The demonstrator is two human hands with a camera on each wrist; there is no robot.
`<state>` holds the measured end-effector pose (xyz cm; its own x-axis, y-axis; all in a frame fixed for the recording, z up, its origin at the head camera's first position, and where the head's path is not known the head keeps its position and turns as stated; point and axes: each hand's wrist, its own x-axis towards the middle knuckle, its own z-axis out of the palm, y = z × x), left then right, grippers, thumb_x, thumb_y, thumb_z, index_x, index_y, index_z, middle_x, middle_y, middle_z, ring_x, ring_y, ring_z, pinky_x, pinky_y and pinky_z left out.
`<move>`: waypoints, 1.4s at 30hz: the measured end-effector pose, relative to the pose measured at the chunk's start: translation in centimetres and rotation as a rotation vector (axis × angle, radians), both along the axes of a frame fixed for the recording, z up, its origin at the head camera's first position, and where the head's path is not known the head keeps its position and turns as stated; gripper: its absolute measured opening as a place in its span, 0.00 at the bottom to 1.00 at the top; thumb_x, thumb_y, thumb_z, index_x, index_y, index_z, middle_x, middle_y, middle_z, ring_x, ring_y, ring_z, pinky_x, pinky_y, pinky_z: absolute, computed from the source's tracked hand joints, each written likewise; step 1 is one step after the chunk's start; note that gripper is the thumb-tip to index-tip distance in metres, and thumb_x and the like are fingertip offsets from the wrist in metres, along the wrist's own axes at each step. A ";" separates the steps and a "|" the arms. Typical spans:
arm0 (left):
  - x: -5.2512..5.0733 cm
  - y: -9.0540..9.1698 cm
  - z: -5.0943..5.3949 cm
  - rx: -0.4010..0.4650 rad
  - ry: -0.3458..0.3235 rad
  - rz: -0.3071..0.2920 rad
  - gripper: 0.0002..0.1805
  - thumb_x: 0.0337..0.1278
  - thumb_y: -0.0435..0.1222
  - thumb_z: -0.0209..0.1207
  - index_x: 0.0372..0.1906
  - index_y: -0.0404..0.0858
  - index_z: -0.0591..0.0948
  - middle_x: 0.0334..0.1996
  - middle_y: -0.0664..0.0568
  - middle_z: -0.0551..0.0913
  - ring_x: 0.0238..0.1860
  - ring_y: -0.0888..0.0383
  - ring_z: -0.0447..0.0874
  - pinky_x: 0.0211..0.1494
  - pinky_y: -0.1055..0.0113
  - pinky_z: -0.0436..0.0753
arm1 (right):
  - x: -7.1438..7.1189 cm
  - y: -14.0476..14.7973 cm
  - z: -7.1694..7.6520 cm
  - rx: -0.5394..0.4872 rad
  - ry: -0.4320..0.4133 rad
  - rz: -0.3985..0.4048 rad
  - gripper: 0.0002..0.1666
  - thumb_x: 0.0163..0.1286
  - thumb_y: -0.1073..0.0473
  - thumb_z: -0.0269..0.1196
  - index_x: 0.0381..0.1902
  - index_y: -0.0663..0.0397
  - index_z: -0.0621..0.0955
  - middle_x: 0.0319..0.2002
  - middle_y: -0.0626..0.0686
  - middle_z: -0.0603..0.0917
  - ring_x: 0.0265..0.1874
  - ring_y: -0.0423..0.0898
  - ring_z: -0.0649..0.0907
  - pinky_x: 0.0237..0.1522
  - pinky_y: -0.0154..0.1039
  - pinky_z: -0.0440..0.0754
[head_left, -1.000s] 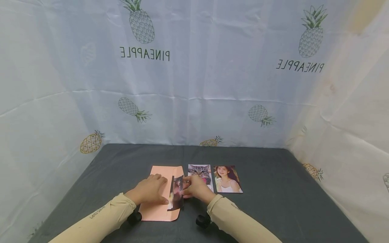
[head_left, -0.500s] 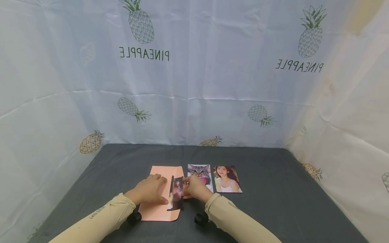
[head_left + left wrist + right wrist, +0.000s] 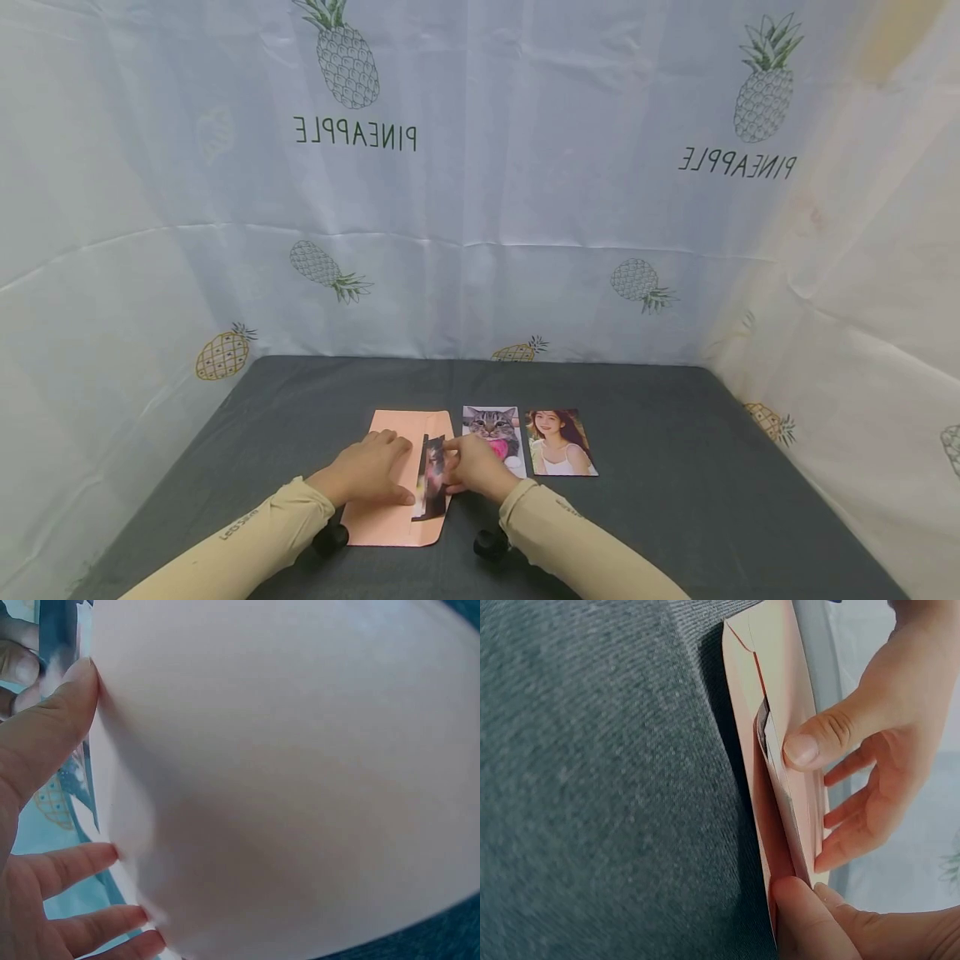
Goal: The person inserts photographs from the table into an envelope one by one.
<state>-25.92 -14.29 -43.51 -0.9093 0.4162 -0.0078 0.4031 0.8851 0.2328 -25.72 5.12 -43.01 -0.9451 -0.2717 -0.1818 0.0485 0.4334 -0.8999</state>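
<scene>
A pink envelope (image 3: 375, 527) lies on the dark cloth, its opening on the right side. A dark photo (image 3: 432, 483) sits partly inside that opening. The left hand (image 3: 371, 471) rests on the envelope with spread fingers, thumb beside the photo; in the left wrist view the envelope (image 3: 300, 765) fills most of the picture. The right hand (image 3: 480, 468) pinches the photo's right edge. In the right wrist view, the photo (image 3: 784, 795) stands edge-on in the slot of the envelope (image 3: 742, 697), between right thumb and finger (image 3: 810, 919), the left hand (image 3: 885, 742) lying on top.
Right of the envelope lie a cat photo (image 3: 491, 422), partly covered by the right hand, and a portrait photo (image 3: 561, 442). A pale curtain (image 3: 465, 167) with pineapple prints stands behind and beside the table (image 3: 637, 533). Black wrist devices hang under both wrists.
The right hand has moved slightly left, and the photo has slid a little further into the envelope. More of the cat photo shows. The left hand has stayed in place.
</scene>
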 end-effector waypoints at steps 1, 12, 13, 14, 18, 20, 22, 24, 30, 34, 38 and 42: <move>0.0 0.0 0.0 -0.002 0.000 0.000 0.43 0.32 0.57 0.74 0.55 0.36 0.77 0.57 0.40 0.75 0.58 0.42 0.74 0.55 0.45 0.77 | 0.0 -0.1 0.0 -0.005 -0.004 -0.004 0.31 0.54 0.85 0.60 0.59 0.74 0.74 0.21 0.55 0.75 0.16 0.41 0.77 0.26 0.42 0.85; 0.0 0.1 0.0 -0.001 -0.009 0.009 0.43 0.33 0.57 0.73 0.56 0.37 0.77 0.58 0.40 0.75 0.59 0.42 0.73 0.56 0.45 0.76 | 0.2 -0.3 -0.3 -0.025 -0.024 -0.016 0.30 0.56 0.82 0.62 0.59 0.71 0.74 0.22 0.58 0.78 0.16 0.43 0.80 0.26 0.41 0.85; 0.0 0.1 0.0 0.000 -0.010 0.006 0.43 0.33 0.57 0.73 0.56 0.37 0.77 0.58 0.40 0.75 0.59 0.42 0.73 0.56 0.45 0.76 | 0.2 -0.4 -0.3 -0.024 -0.021 -0.012 0.31 0.55 0.83 0.62 0.59 0.71 0.74 0.23 0.59 0.79 0.16 0.43 0.80 0.26 0.41 0.85; 0.0 0.1 0.0 0.000 -0.011 0.005 0.43 0.33 0.57 0.73 0.56 0.37 0.77 0.58 0.40 0.75 0.59 0.42 0.73 0.56 0.45 0.76 | 0.2 -0.4 -0.4 -0.023 -0.016 -0.009 0.31 0.55 0.83 0.62 0.59 0.72 0.74 0.23 0.59 0.79 0.16 0.43 0.81 0.26 0.41 0.85; 0.0 0.1 0.0 0.000 -0.009 0.004 0.43 0.33 0.57 0.73 0.56 0.37 0.77 0.57 0.41 0.75 0.58 0.43 0.74 0.55 0.46 0.77 | 0.2 -0.5 -0.6 -0.015 0.002 -0.009 0.30 0.54 0.83 0.62 0.58 0.71 0.75 0.22 0.58 0.80 0.17 0.44 0.82 0.25 0.40 0.85; 0.0 0.0 0.0 0.001 -0.005 0.004 0.43 0.33 0.57 0.74 0.56 0.37 0.77 0.57 0.41 0.76 0.57 0.43 0.74 0.55 0.46 0.77 | 0.2 -0.6 -0.7 -0.014 0.009 -0.011 0.30 0.54 0.82 0.62 0.58 0.71 0.75 0.21 0.57 0.80 0.17 0.44 0.83 0.24 0.40 0.85; 0.0 0.0 0.0 0.002 -0.001 0.002 0.42 0.33 0.57 0.74 0.55 0.37 0.77 0.56 0.41 0.76 0.56 0.44 0.74 0.54 0.46 0.77 | 0.3 -0.8 -0.8 -0.016 0.011 -0.014 0.30 0.55 0.82 0.63 0.57 0.71 0.75 0.20 0.56 0.80 0.17 0.44 0.83 0.24 0.39 0.84; 0.0 0.0 -0.1 0.002 0.005 -0.001 0.42 0.33 0.57 0.74 0.55 0.37 0.78 0.56 0.41 0.76 0.56 0.43 0.74 0.54 0.46 0.77 | 0.3 -0.9 -0.7 -0.012 0.009 -0.016 0.29 0.55 0.81 0.64 0.57 0.71 0.75 0.20 0.55 0.80 0.16 0.44 0.83 0.23 0.39 0.84; -0.1 -0.1 -0.2 -0.004 0.010 -0.002 0.43 0.32 0.57 0.74 0.55 0.37 0.78 0.57 0.40 0.76 0.57 0.42 0.74 0.55 0.46 0.77 | 0.4 -1.1 -0.7 0.006 0.007 -0.030 0.30 0.53 0.80 0.66 0.56 0.70 0.76 0.18 0.56 0.81 0.16 0.44 0.83 0.22 0.39 0.84; -0.2 -0.1 -0.1 -0.005 0.005 -0.005 0.43 0.33 0.57 0.74 0.56 0.37 0.78 0.58 0.39 0.75 0.58 0.42 0.74 0.55 0.45 0.77 | 0.4 -1.2 -0.8 0.024 0.016 -0.033 0.31 0.50 0.81 0.67 0.55 0.70 0.77 0.18 0.55 0.82 0.15 0.43 0.82 0.21 0.38 0.84; -0.2 0.0 -0.1 -0.014 0.005 -0.005 0.44 0.32 0.58 0.74 0.55 0.37 0.78 0.57 0.40 0.76 0.57 0.42 0.75 0.55 0.45 0.77 | 0.4 -1.2 -0.7 0.049 0.028 -0.031 0.31 0.50 0.79 0.69 0.55 0.69 0.78 0.18 0.54 0.82 0.15 0.43 0.83 0.21 0.37 0.83; -0.1 0.0 -0.1 -0.019 0.009 -0.003 0.44 0.31 0.58 0.74 0.55 0.37 0.78 0.56 0.40 0.76 0.56 0.43 0.75 0.54 0.45 0.77 | 0.4 -1.3 -0.6 0.078 0.040 -0.022 0.30 0.50 0.78 0.70 0.54 0.68 0.78 0.18 0.54 0.82 0.15 0.43 0.83 0.21 0.36 0.83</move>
<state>-26.00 -14.34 -43.59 -0.9082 0.4186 -0.0073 0.4076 0.8881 0.2123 -25.33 3.85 -43.64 -0.9575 -0.2377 -0.1633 0.0232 0.5012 -0.8650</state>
